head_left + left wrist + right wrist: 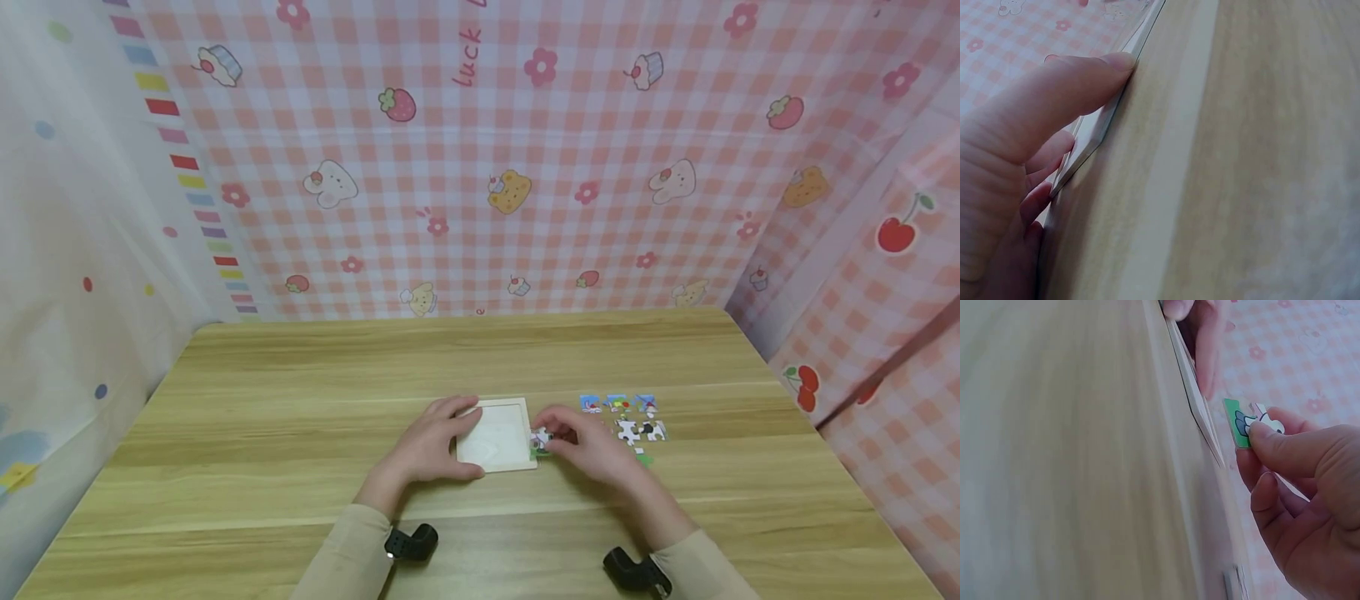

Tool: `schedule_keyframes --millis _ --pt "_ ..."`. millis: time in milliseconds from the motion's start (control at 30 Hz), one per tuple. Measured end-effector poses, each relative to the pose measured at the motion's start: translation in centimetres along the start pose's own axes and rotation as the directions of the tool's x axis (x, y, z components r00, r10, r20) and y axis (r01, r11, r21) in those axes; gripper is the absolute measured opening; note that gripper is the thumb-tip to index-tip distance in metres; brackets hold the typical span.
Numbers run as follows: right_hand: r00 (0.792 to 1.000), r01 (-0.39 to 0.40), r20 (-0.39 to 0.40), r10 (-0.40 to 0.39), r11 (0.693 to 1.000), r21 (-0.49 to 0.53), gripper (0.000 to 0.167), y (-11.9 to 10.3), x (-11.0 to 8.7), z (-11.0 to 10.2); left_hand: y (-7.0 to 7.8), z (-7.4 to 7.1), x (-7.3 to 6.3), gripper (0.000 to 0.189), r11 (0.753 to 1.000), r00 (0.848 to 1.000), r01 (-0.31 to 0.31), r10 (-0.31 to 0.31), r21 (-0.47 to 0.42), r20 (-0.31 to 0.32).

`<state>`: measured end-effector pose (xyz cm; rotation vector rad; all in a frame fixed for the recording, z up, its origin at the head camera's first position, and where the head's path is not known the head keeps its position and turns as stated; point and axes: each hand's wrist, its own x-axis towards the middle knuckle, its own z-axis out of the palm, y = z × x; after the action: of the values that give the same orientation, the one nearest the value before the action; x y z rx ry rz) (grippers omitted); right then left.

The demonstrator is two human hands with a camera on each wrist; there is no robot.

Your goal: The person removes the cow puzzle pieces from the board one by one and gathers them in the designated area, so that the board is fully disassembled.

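Observation:
A shallow square wooden puzzle tray (498, 435) lies on the table, its pale inside bare. My left hand (427, 442) grips its left side, the thumb (1094, 78) along the near edge and the fingers at the far left corner. Just past the tray's right rim, my right hand (592, 446) pinches a jigsaw piece (540, 442) between thumb and fingers. The right wrist view shows this piece (1240, 422) held tilted, with a green edge and a white-and-grey cartoon figure, partly hidden by the thumb.
Several other jigsaw pieces (628, 431) lie in loose rows to the right of the tray, some hidden behind my right hand. A wood-grain table (300, 400) carries everything. A pink checked curtain (465, 167) hangs behind its far edge. Black wrist cameras (412, 543) sit on both wrists.

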<state>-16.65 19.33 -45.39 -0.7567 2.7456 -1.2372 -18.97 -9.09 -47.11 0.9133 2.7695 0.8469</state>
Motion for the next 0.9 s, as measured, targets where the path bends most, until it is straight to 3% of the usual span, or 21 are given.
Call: schedule_keyframes --millis 433,900 --pt "0.989 -0.058 -0.136 0.057 0.998 0.002 0.025 2.3 -3.5 -3.7 0.2 -0.2 -0.1 0.09 1.0 1.0 -0.014 0.014 -0.013 -0.007" --pt "0.969 -0.16 -0.186 0.164 0.986 0.034 0.025 4.7 -7.0 -7.3 0.0 -0.1 0.0 0.091 1.0 1.0 -0.011 0.011 -0.008 -0.003"
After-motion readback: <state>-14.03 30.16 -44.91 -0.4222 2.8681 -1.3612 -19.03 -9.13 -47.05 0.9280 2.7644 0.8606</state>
